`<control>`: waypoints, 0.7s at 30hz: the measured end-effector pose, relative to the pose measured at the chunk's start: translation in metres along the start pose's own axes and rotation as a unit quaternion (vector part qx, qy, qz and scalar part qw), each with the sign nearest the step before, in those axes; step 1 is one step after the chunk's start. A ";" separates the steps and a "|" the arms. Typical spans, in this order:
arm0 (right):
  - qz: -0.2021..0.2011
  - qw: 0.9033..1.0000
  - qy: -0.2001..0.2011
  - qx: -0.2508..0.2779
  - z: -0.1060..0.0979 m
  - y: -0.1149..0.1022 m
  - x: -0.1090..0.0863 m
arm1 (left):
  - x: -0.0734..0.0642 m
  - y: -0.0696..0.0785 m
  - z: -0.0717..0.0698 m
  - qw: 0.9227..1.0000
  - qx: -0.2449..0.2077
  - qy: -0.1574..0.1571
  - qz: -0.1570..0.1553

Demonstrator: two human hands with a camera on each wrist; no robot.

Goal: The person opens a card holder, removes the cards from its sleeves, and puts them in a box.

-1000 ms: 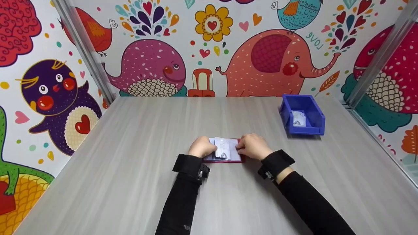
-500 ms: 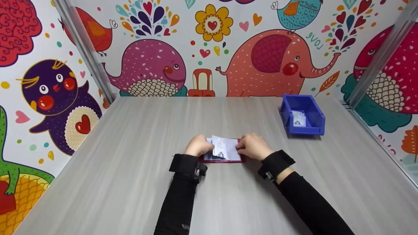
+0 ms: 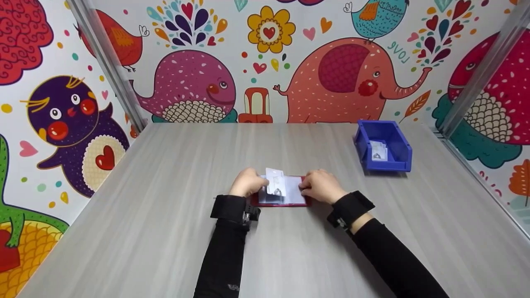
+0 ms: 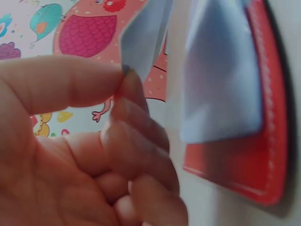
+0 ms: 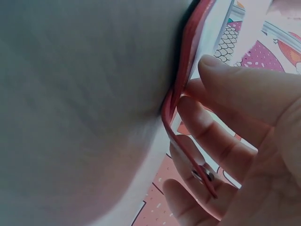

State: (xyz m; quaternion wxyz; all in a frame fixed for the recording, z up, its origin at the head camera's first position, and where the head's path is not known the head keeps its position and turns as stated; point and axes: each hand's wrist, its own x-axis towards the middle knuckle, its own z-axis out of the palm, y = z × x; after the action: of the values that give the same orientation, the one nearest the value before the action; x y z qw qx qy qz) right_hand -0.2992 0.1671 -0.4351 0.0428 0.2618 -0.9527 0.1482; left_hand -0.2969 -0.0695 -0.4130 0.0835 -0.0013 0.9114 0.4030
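An open red card holder [image 3: 295, 191] with pale sleeve pages lies on the table. My left hand [image 3: 247, 182] pinches a white printed card [image 3: 275, 181] between thumb and index finger, tilted up over the holder's left page. In the left wrist view the card [image 4: 143, 40] stands apart from the sleeve page [image 4: 223, 89], whose loose corner rises off the stitched red cover [image 4: 272, 141]. At the right edge my right hand [image 3: 323, 186] grips the holder, thumb on top. A red strap [image 5: 181, 141] with a metal snap hangs by its fingers in the right wrist view.
A blue bin [image 3: 389, 165] stands at the back right with several white cards [image 3: 379, 150] in it. The grey wood-grain table [image 3: 174, 174] is bounded by walls printed with cartoon animals [image 3: 343, 82] and by metal posts.
My left hand has moved left and slightly away from me, bringing the card along and tilting it up more. More of the right page shows. My right hand has stayed in place.
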 end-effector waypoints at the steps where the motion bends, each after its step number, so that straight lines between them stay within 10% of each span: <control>1: 0.000 1.000 0.001 0.001 0.000 0.000 0.000 | 0.000 0.001 -0.001 1.000 -0.005 -0.001 0.003; 21: -0.006 0.998 0.035 0.051 -0.008 0.004 -0.001 | -0.021 0.025 -0.017 0.995 -0.086 -0.001 0.049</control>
State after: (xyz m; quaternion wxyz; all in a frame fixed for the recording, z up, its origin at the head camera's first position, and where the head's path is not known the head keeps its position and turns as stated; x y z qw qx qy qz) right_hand -0.3003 0.1729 -0.4281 0.0641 0.2635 -0.9404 0.2051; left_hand -0.2808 -0.0662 -0.3799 0.0638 0.0370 0.8723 0.4833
